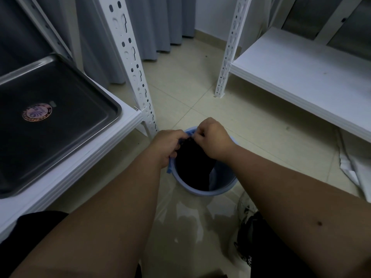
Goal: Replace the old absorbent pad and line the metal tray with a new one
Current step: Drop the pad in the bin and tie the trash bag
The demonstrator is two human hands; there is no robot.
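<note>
Pale floor tiles [200, 81] fill the middle of the view, with grey curtains [160, 27] hanging at the far wall and white slotted shelf posts [130, 57] rising on either side. On the left, a white shelf [84, 157] carries the metal tray [60, 121], which lies flat with its dark, shiny bottom bare except for a round pinkish sticker [37, 112] near its middle. On the right stands a second white shelf [301, 77], and under its near edge some crumpled white sheet [353, 169] lies on the floor. Between the two shelves, down on the tiles, sits a round blue bin [222, 183] with a dark inside. Both hands are over its far rim. The left hand [166, 145] has its fingers curled round the bin's left rim and a blue edge [169, 170] that hangs there; whether that blue edge is the pad or a bin liner cannot be told. The right hand [212, 141] is clenched close beside the left, its fingertips pinching a small blue fold [191, 133] at the top of the bin. Something dark reaches down from the hands into the bin. Both forearms are bare, and dark clothing [267, 247] shows at the bottom of the view on each side.
</note>
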